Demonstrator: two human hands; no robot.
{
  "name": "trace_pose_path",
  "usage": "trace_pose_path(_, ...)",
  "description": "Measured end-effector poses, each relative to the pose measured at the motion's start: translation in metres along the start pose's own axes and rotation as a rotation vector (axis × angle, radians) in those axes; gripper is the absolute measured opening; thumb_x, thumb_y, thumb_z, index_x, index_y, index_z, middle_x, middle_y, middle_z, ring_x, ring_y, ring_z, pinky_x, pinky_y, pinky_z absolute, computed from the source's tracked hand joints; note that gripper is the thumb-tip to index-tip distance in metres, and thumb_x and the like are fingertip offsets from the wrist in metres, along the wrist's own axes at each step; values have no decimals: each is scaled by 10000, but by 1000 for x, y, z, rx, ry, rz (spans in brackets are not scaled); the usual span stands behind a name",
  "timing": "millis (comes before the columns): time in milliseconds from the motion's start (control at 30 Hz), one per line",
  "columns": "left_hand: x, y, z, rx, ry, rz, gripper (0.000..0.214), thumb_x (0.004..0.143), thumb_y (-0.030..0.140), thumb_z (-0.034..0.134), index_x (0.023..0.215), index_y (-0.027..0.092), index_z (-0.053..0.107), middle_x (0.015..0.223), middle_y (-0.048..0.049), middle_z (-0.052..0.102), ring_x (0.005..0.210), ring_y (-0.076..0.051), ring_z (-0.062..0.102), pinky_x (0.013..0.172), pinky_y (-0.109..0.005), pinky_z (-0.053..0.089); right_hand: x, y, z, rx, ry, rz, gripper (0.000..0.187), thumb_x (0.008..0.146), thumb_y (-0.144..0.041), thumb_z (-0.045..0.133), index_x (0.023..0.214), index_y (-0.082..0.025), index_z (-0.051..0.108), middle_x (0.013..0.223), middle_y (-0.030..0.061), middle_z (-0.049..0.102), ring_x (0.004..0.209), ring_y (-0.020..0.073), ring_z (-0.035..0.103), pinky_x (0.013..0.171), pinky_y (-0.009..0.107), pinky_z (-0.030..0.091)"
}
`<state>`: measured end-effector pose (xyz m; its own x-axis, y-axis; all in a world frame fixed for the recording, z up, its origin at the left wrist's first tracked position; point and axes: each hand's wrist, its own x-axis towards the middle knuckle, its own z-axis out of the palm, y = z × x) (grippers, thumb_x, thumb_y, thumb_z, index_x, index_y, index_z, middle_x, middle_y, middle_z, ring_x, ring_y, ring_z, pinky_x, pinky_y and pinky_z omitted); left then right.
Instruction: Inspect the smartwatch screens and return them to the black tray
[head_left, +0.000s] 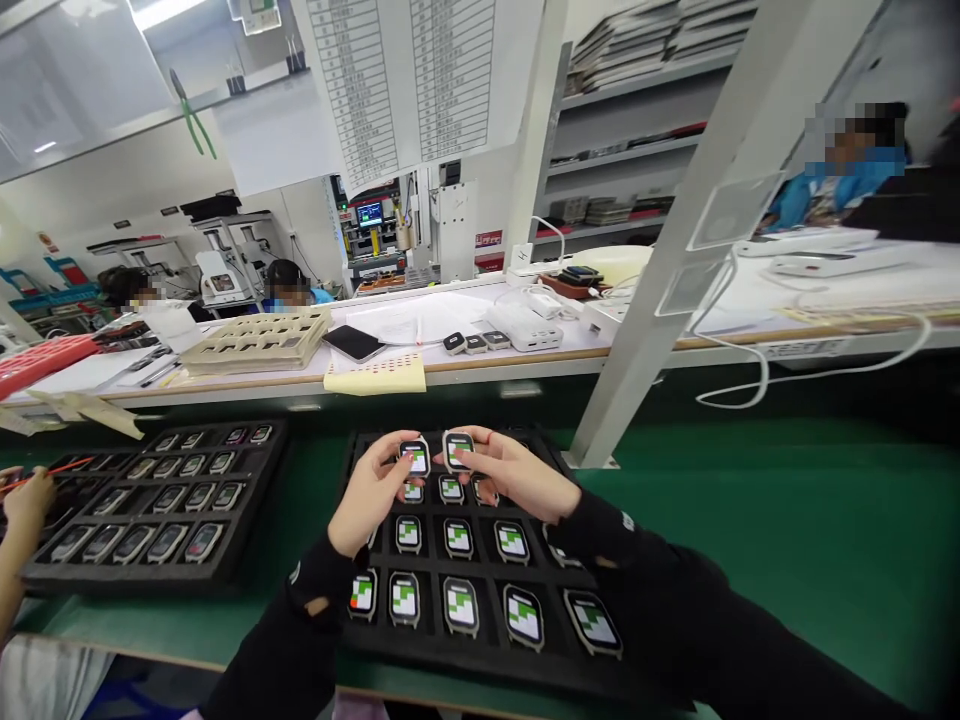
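My left hand (375, 487) is closed on a smartwatch (413, 457), thumb on its lit screen. A second smartwatch (458, 451) is pinched in my right hand (517, 474), with the thumb over its lower screen. The two watches are held side by side, a small gap between them. Both show white and green blocks. Below them lies a black foam tray (487, 648) with rows of strapless watches in its pockets, such as a lit watch (460, 607) in the front row. My hands and sleeves hide part of the tray.
A second black tray (150, 577) of watches lies at left, with a co-worker's hand (28, 500) beside it. A slanted white post (660, 240) rises at right. The shelf behind holds a beige tray (259, 340), a phone (354, 343) and a white charger block (525, 328).
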<state>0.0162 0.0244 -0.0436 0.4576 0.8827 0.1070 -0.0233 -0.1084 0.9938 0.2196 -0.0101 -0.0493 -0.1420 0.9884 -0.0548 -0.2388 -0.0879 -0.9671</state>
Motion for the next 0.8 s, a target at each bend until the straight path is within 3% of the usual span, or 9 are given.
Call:
trace_pose_path(133,8,7,5,7,-17,16,336,909,369,572,1219,239,588,1120,-65,589,748,-109,611,569,-196,425,-2,7,-8,-37,87,-87,426,860,-516,660,1104,-183,558,991,113,679,668,160,586,346,145,415)
trace_pose_path(367,15,2,11,-6,-73,5,348,890,274,597,1238,282,578,1204,-38,587,747,-94,598,726,-245,497,4,15,-10,-48,122,-166,548,784,-564,712,1152,-184,568,973,94,661,605,141,535,365,176,398)
trace_pose_path(567,22,-6,14,14,-11,-12,292,917,349,569,1191,257,606,1196,-57,596,712,-97,613,578,-207,449,10,27,-10,-121,170,-125,553,772,-602,708,1079,-166,559,851,75,662,473,86,430,332,159,316)
trace_pose_path(800,24,-11,14,4,-40,-27,321,894,351,591,1198,247,594,1196,-60,596,703,-110,608,583,-227,464,7,31,-13,-67,109,-174,486,778,-451,712,1153,-192,544,923,64,621,649,154,532,383,179,432)
